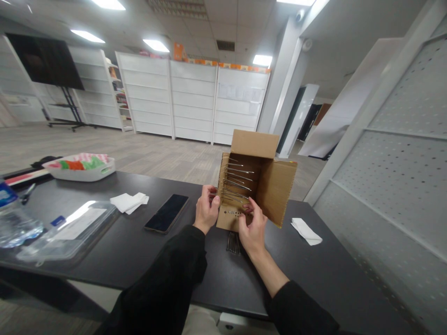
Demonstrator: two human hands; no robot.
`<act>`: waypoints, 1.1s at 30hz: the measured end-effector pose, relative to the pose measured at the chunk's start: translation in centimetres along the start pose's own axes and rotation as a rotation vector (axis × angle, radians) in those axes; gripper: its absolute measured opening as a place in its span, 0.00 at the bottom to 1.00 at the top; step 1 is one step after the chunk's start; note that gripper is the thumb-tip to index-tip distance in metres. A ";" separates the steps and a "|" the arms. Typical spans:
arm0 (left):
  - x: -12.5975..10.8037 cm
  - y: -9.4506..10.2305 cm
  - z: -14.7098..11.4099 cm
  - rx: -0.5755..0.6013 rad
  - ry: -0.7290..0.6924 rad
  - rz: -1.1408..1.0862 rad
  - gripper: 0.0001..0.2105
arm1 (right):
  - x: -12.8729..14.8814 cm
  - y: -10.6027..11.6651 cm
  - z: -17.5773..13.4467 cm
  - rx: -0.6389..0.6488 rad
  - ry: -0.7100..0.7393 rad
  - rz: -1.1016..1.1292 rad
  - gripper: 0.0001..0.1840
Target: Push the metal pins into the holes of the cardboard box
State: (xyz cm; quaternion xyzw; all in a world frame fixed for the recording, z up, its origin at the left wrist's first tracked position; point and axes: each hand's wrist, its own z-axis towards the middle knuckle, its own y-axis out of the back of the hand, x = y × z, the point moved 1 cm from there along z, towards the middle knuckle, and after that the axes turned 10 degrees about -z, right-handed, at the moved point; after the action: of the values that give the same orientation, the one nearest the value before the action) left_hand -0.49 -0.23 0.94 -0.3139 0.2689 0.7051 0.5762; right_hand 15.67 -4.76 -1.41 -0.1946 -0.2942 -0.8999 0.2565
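An open cardboard box (240,146) stands on the dark table with its opening toward me. Several long thin metal rods (239,180) stick through its left wall and reach across the inside. My left hand (206,209) is at the outside of that wall, thumb and fingers drawn together; whatever is between them is too small to make out. My right hand (254,228) is at the opening, fingers curved and thumb apart, its fingertips near the tip of the lowest rod. The front flap (226,223) has a row of small holes. Below it lie several loose rods (233,243).
Left of the box are a phone (167,213), folded tissue (129,202), a clear plastic case (75,228), a water bottle (17,218) and a white basket (80,172). Another tissue (306,231) lies to the right, beside a perforated panel (391,177).
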 end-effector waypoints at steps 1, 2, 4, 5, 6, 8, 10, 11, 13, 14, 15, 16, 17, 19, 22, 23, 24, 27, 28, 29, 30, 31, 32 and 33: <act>0.0 0.0 0.0 0.004 -0.001 0.002 0.11 | 0.0 0.0 0.0 -0.004 -0.012 0.003 0.28; 0.1 0.0 0.0 0.008 -0.002 0.006 0.12 | 0.0 0.1 0.0 -0.007 -0.024 0.009 0.28; 0.1 0.0 -0.1 0.020 -0.004 0.018 0.13 | 0.0 0.1 0.1 -0.015 -0.047 0.029 0.28; 0.1 -0.1 -0.1 0.027 -0.006 0.025 0.13 | 0.1 0.2 0.1 -0.019 -0.058 0.039 0.28; 0.0 -0.1 -0.1 0.035 -0.012 0.034 0.13 | 0.1 0.2 0.1 -0.022 -0.068 0.047 0.27; -0.3 -0.2 -0.1 0.054 -0.026 0.060 0.13 | 0.2 0.3 0.2 -0.025 -0.082 0.052 0.25; -0.6 -0.5 -0.2 0.069 -0.037 0.091 0.13 | 0.2 0.4 0.2 -0.027 -0.089 0.050 0.23; -0.7 -0.6 -0.2 0.071 -0.043 0.106 0.13 | 0.3 0.4 0.2 -0.030 -0.092 0.049 0.23; -0.9 -0.8 -0.3 0.075 -0.061 0.135 0.15 | 0.3 0.4 0.2 -0.031 -0.092 0.054 0.21; -0.9 -0.8 -0.3 0.084 -0.075 0.146 0.15 | 0.3 0.4 0.2 -0.030 -0.092 0.058 0.20; -1.0 -0.9 -0.3 0.098 -0.089 0.156 0.15 | 0.3 0.4 0.2 -0.028 -0.092 0.064 0.19; -1.0 -1.0 -0.3 0.113 -0.099 0.163 0.14 | 0.2 0.3 0.2 -0.026 -0.093 0.069 0.18; -1.0 -1.0 -0.3 0.123 -0.103 0.168 0.13 | 0.1 0.3 0.2 -0.022 -0.094 0.072 0.17; -0.9 -1.1 -0.3 0.127 -0.091 0.183 0.13 | 0.0 0.1 0.1 -0.013 -0.095 0.069 0.16; -0.6 -1.2 -0.3 0.106 -0.052 0.215 0.17 | -0.1 0.1 0.1 0.000 -0.080 0.051 0.14; -0.4 -1.3 -0.3 0.100 -0.037 0.223 0.19 | -0.1 0.1 0.1 0.004 -0.073 0.043 0.13; -0.2 -1.4 -0.3 0.097 -0.022 0.229 0.20 | 0.0 0.1 0.1 0.009 -0.067 0.034 0.12; 0.4 -1.5 -0.3 0.097 0.023 0.238 0.21 | 0.2 0.2 0.1 0.021 -0.057 0.020 0.11; 0.5 -1.5 -0.2 0.100 0.036 0.237 0.21 | 0.2 0.3 0.2 0.022 -0.059 0.020 0.11; 0.7 -1.5 -0.2 0.105 0.047 0.233 0.21 | 0.3 0.3 0.2 0.022 -0.061 0.020 0.11; 0.8 -1.5 -0.2 0.111 0.059 0.225 0.20 | 0.3 0.3 0.2 0.027 -0.062 0.020 0.11; 0.8 -1.5 -0.2 0.119 0.070 0.214 0.20 | 0.3 0.3 0.2 0.035 -0.064 0.017 0.11; 0.9 -1.5 -0.2 0.127 0.081 0.202 0.19 | 0.3 0.3 0.2 0.048 -0.065 0.014 0.12; 0.9 -1.5 -0.2 0.135 0.091 0.194 0.19 | 0.3 0.3 0.2 0.062 -0.066 0.010 0.12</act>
State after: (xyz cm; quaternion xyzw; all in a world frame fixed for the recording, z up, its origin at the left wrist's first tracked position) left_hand 0.87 0.51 0.09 -0.2788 0.3707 0.7227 0.5124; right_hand 15.61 -4.92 -0.95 -0.2175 -0.3293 -0.8822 0.2569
